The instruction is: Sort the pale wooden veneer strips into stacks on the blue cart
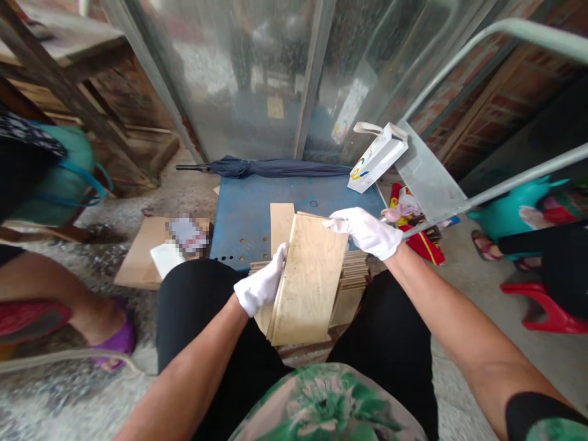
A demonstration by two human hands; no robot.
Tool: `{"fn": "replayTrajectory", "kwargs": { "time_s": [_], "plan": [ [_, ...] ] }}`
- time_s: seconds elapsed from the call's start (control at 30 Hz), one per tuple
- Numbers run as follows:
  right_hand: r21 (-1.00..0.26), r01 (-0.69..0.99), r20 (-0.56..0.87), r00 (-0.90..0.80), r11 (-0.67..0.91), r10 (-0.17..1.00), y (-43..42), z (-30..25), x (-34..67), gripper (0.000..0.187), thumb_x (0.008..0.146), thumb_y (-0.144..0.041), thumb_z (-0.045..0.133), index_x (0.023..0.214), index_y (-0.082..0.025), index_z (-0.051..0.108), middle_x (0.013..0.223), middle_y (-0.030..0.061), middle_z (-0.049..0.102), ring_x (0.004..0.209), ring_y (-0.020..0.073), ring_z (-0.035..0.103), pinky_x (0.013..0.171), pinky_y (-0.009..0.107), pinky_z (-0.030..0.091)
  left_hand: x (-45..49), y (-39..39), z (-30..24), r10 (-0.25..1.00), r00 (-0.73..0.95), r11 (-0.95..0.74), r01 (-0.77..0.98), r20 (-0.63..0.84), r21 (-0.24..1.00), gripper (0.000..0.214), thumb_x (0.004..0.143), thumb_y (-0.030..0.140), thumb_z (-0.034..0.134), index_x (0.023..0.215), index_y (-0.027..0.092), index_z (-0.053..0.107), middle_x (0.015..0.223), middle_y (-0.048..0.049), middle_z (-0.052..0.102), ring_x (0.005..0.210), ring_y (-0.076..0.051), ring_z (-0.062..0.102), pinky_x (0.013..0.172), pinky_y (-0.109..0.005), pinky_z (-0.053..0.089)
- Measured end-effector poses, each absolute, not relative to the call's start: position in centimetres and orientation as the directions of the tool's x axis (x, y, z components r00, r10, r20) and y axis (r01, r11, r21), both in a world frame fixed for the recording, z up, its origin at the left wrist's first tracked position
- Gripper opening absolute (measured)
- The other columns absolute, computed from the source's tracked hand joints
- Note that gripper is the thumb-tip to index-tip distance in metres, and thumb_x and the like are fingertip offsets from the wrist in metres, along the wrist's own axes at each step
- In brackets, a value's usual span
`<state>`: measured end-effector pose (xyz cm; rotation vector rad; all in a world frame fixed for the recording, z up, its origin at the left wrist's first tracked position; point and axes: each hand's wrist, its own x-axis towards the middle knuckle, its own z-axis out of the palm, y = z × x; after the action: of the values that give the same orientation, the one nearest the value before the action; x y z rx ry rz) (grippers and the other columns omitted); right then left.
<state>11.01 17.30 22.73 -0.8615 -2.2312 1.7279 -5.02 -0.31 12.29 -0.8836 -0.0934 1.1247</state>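
A pale, rectangular plywood board (310, 285) is being held up at a tilt over the person's lap, between the black-clad knees, with its far end leaning toward the blue metal worktop (243, 214). The left hand (261, 285), in a white glove, is clamping the board's left long edge, with the fingers curling over the face. The right hand (367, 231), also in a white glove, is gripping the far right corner from above. Just beneath the board, a stack of thin wooden slats (354, 272) is sitting at the near edge of the worktop, partly hidden by the board. A narrow light wooden plank (281, 223) is lying flat on the worktop behind the board. A folded dark blue umbrella (275, 166) is lying across the worktop's far edge, and a white paper bag with handles (377, 156) is leaning at the far right corner beside a grey metal sheet (427, 177). Red and yellow packaging (422, 242) is crowding the floor just past the right wrist. To the left, a flat piece of brown cardboard (138, 257) is lying on the concrete floor, and another person's foot in a purple sandal (114, 337) is resting nearer the camera. A red plastic stool (546, 306) is standing well off to the right.
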Motion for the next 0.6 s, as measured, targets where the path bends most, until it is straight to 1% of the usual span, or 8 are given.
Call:
{"fn": "replayTrajectory", "kwargs": {
  "time_s": [0.07, 0.13, 0.17, 0.23, 0.33, 0.4, 0.53, 0.6],
  "plan": [
    [-0.956, 0.285, -0.195, -0.79, 0.067, 0.581, 17.9, 22.3, 10.0, 0.047, 0.064, -0.063, 0.075, 0.064, -0.017, 0.068, 0.064, 0.0007, 0.063, 0.073, 0.0174, 0.057, 0.071, 0.03, 0.044, -3.6, -0.9, 12.7, 0.809, 0.415, 0.294, -0.899, -0.416, -0.326, 0.067, 0.085, 0.067, 0.051, 0.124, 0.013, 0.063, 0.111, -0.0131, 0.074, 0.121, -0.033, 0.061, 0.097, -0.044, 0.053],
    [-0.966, 0.257, -0.228, -0.768, -0.038, 0.599, 18.2, 21.1, 9.1, 0.052, 0.059, -0.065, 0.079, 0.073, -0.015, 0.072, 0.07, 0.002, 0.068, 0.076, 0.0179, 0.06, 0.074, 0.031, 0.046, -2.7, -1.5, 13.4, 0.842, 0.367, 0.371, -0.926, -0.397, -0.068, 0.082, 0.079, 0.078, 0.05, 0.126, 0.011, 0.061, 0.115, -0.0165, 0.072, 0.121, -0.037, 0.06, 0.1, -0.047, 0.05],
    [-0.964, 0.251, -0.252, -0.761, -0.087, 0.597, 18.3, 20.3, 8.7, 0.054, 0.057, -0.064, 0.081, 0.076, -0.014, 0.073, 0.073, 0.0026, 0.07, 0.077, 0.0179, 0.061, 0.075, 0.032, 0.047, -2.5, -1.7, 13.8, 0.863, 0.349, 0.379, -0.925, -0.366, 0.013, 0.087, 0.078, 0.08, 0.047, 0.127, 0.01, 0.06, 0.116, -0.0177, 0.071, 0.121, -0.037, 0.06, 0.101, -0.049, 0.049],
    [-0.95, 0.254, -0.311, -0.751, -0.18, 0.582, 18.3, 18.6, 8.0, 0.056, 0.055, -0.062, 0.084, 0.081, -0.014, 0.074, 0.077, 0.0034, 0.072, 0.075, 0.0178, 0.063, 0.073, 0.031, 0.049, -2.4, -1.8, 14.6, 0.897, 0.334, 0.369, -0.926, -0.291, 0.075, 0.089, 0.08, 0.082, 0.041, 0.128, 0.009, 0.058, 0.119, -0.0188, 0.07, 0.121, -0.038, 0.06, 0.102, -0.05, 0.048],
    [-0.906, 0.277, -0.417, -0.707, -0.319, 0.571, 18.2, 16.7, 7.1, 0.054, 0.057, -0.056, 0.086, 0.088, -0.014, 0.074, 0.081, 0.0036, 0.073, 0.071, 0.0166, 0.064, 0.066, 0.029, 0.05, -2.8, -1.6, 15.2, 0.921, 0.329, 0.35, -0.934, -0.207, 0.077, 0.088, 0.083, 0.08, 0.034, 0.129, 0.008, 0.056, 0.12, -0.02, 0.069, 0.119, -0.037, 0.061, 0.101, -0.051, 0.047],
    [-0.895, 0.25, -0.434, -0.677, -0.369, 0.594, 18.2, 16.0, 6.3, 0.052, 0.06, -0.054, 0.085, 0.092, -0.015, 0.074, 0.084, 0.0035, 0.074, 0.073, 0.0165, 0.065, 0.066, 0.028, 0.051, -3.1, -1.3, 15.2, 0.927, 0.319, 0.342, -0.935, -0.196, 0.092, 0.089, 0.083, 0.08, 0.033, 0.129, 0.007, 0.056, 0.12, -0.0205, 0.069, 0.118, -0.037, 0.061, 0.101, -0.051, 0.046],
    [-0.917, 0.177, -0.383, -0.638, -0.357, 0.668, 18.4, 16.2, 5.0, 0.056, 0.07, -0.061, 0.076, 0.103, -0.016, 0.07, 0.087, 0.0035, 0.073, 0.077, 0.017, 0.066, 0.065, 0.028, 0.051, -3.5, -0.6, 15.0, 0.934, 0.238, 0.293, -0.937, -0.265, 0.189, 0.091, 0.082, 0.082, 0.031, 0.129, 0.008, 0.057, 0.119, -0.0188, 0.07, 0.118, -0.036, 0.061, 0.101, -0.049, 0.047],
    [-0.928, 0.176, -0.368, -0.563, -0.328, 0.74, 18.2, 16.7, 5.0, 0.061, 0.074, -0.065, 0.07, 0.108, -0.015, 0.067, 0.089, 0.0046, 0.072, 0.076, 0.0171, 0.067, 0.063, 0.027, 0.052, -3.7, -0.1, 15.2, 0.937, 0.187, 0.263, -0.935, -0.296, 0.24, 0.094, 0.08, 0.084, 0.03, 0.128, 0.009, 0.057, 0.117, -0.0176, 0.07, 0.118, -0.035, 0.062, 0.101, -0.047, 0.048]
  ]
}}
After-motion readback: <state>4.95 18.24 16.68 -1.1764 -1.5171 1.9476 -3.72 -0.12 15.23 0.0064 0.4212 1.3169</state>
